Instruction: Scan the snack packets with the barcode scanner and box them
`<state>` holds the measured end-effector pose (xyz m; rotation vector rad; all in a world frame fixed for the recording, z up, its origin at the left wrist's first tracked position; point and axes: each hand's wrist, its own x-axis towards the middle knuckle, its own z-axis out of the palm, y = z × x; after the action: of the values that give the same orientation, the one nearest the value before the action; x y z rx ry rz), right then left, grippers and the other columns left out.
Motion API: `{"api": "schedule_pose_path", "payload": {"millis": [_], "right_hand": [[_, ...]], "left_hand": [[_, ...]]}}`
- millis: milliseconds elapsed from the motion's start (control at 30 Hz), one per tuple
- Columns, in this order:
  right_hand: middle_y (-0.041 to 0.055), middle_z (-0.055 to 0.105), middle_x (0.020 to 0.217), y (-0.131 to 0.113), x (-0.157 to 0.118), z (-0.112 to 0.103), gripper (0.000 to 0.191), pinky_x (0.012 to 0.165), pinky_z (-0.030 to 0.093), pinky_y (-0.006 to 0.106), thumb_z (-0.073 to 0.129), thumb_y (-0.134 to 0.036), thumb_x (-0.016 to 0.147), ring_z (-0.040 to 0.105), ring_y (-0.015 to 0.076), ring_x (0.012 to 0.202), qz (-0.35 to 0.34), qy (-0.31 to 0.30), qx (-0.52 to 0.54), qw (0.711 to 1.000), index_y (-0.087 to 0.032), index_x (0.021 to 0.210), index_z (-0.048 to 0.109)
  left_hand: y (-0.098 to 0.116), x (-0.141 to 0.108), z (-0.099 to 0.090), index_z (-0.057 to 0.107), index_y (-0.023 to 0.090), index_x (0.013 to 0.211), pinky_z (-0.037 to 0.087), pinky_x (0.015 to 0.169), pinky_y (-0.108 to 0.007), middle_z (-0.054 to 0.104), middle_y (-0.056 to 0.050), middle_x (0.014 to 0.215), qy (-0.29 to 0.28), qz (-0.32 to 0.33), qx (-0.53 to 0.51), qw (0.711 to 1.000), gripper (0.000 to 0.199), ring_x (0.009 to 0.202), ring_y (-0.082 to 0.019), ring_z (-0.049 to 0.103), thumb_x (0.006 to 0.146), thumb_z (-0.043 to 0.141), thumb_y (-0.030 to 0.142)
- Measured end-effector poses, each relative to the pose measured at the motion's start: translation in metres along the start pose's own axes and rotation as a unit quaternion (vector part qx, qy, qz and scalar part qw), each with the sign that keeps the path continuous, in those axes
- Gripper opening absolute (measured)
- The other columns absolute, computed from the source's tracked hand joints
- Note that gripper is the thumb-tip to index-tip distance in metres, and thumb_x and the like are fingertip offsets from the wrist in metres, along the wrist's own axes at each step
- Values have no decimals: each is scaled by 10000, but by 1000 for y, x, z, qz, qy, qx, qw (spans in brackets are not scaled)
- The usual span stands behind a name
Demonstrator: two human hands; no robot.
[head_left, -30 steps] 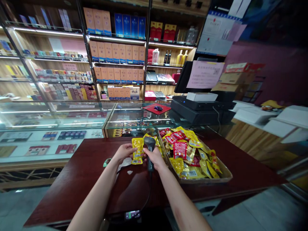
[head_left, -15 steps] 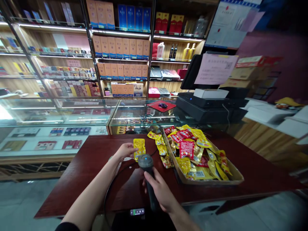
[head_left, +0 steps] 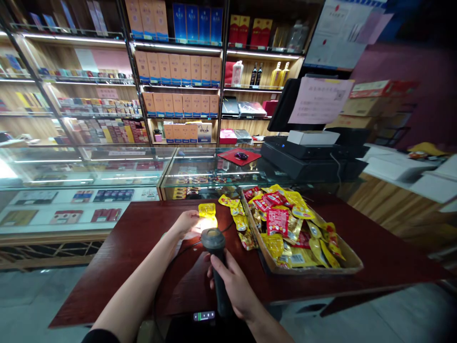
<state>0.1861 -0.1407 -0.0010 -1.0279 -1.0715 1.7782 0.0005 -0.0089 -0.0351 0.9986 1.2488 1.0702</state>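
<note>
My left hand (head_left: 187,223) pinches a yellow snack packet (head_left: 207,210) by its left edge, above the dark red table. Bright light from the scanner falls on the packet's lower half and washes out its print. My right hand (head_left: 233,281) is wrapped round the handle of a black barcode scanner (head_left: 213,240), its head just below the packet. To the right, several yellow and gold packets (head_left: 240,221) lie in a row beside a shallow cardboard box (head_left: 352,259) heaped with red and yellow snack packets (head_left: 277,222).
The scanner's black cable (head_left: 162,281) curves across the table (head_left: 117,267). Behind stands a glass display counter (head_left: 167,178) with a mouse (head_left: 241,156) on a red mat, and a monitor (head_left: 285,107) at right. Shelves of boxed goods line the back.
The scanner's light has come on and now shines on the packet. My right hand has shifted the scanner slightly left. My left hand has barely moved.
</note>
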Motion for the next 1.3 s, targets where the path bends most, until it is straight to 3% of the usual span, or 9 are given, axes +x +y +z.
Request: {"api": "schedule_pose_path", "payload": {"millis": [300,433,533,600,767,1000,1167,1300], "right_hand": [[-11,612,699,-13,8,-1,447,486,415,191,631,-531,770,536,84,521,-11,18,7,1000,-182,1045,579],[-14,608,636,-24,28,-13,435,487,437,236,700,-474,713,525,113,500,-107,109,-36,988,-167,1006,605],[55,699,871,-44,50,-32,365,739,507,305,732,-401,670,640,189,791,-228,199,-63,951,-170,940,650],[63,703,985,-61,62,-47,357,849,489,341,727,-368,662,638,218,934,-249,198,-65,946,-181,958,662],[54,712,936,-108,61,-85,331,807,510,343,726,-321,638,652,215,894,-217,180,-50,958,-171,930,682],[19,690,718,-173,26,-154,284,627,511,292,731,-250,608,631,165,650,-199,235,3,951,-150,865,665],[-7,629,577,-201,20,-206,171,517,469,254,723,-208,613,561,122,499,-179,274,10,945,-142,731,618],[-20,577,498,-202,31,-232,75,516,458,242,668,-139,644,530,107,466,-168,292,17,942,-135,676,600]], "left_hand": [[30,2,4,616,130,785,516,553,-266,656,-16,688,-4,10,20,1000,509,546,-103,573,458,866,431],[36,-5,8,630,132,821,520,565,-254,678,-36,751,-35,1,0,999,485,596,-117,609,503,860,416],[44,-11,18,642,132,855,522,574,-231,690,-55,817,-76,-16,-21,997,443,657,-128,640,552,852,377],[54,-11,31,644,128,862,530,579,-224,695,-67,835,-104,-27,-28,994,417,680,-135,654,574,849,351],[83,3,83,649,117,869,563,624,-242,706,-93,869,-176,-53,-44,982,363,686,-144,672,604,843,272],[117,35,192,651,118,869,563,611,-241,705,-88,875,-256,-31,-14,966,329,694,-147,672,627,827,254],[130,52,260,640,107,907,490,472,-199,683,-53,723,-201,-3,63,978,399,550,-113,617,608,834,286],[126,68,282,594,76,1122,486,460,-214,675,-56,665,-151,36,140,978,572,562,-151,640,637,811,287]]}}
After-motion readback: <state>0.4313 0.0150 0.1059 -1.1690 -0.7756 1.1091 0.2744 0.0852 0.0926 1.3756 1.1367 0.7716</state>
